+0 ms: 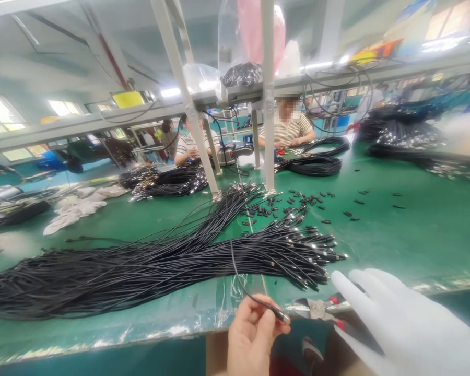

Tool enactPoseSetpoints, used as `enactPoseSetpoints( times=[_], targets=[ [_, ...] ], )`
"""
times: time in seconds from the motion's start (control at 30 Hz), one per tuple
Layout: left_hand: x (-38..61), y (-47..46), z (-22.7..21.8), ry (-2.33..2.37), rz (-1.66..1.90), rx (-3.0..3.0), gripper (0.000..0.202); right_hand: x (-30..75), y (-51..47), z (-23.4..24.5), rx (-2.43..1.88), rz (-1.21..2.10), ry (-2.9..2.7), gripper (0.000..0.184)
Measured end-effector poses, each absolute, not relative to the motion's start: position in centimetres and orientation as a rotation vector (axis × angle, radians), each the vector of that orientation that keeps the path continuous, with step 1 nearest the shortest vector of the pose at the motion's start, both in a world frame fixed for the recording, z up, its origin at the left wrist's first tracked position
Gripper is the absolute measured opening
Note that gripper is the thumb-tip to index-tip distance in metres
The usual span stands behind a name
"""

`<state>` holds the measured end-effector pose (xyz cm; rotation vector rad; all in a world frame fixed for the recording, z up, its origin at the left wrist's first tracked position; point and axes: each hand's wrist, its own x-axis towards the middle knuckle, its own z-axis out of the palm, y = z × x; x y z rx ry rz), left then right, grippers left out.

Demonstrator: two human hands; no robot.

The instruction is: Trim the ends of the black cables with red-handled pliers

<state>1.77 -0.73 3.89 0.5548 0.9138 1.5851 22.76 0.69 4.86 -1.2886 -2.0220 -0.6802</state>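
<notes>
My bare left hand (253, 334) is at the bottom centre, pinching a single black cable (254, 297) just behind its metal tip (284, 316). The cable curves up into a big bundle of black cables (149, 266) lying across the green table (415, 235). My right hand (399, 324) wears a white glove and sits just right of the tip. Its fingers lie over the red and black handles of a pair of pliers (317, 309). The plier jaws point left toward the cable tip.
Small black sleeves (282, 206) are scattered behind the bundle. A white frame post (268, 104) stands mid-table and white cloths (76, 209) lie at the left. Coiled cables (313, 164) are farther back. Two people (288, 128) sit working across the table.
</notes>
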Motion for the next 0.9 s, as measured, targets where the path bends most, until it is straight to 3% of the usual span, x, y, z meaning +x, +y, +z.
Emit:
enactPoseSetpoints(
  times=[0.2,0.57,0.9],
  targets=[
    [1.5,-0.9,4.0,0.847,1.477,0.519,0.038,21.9,1.0,5.5,-1.236,-0.778,-2.028,0.037],
    [0.4,-0.8,4.2,0.819,1.322,0.574,0.041,22.7,2.5,6.5,-0.954,-0.864,-2.214,0.039],
    [-0.6,-0.8,2.6,0.856,1.149,0.792,0.043,22.3,2.7,6.5,-0.989,-0.744,-2.226,0.046]
  ],
)
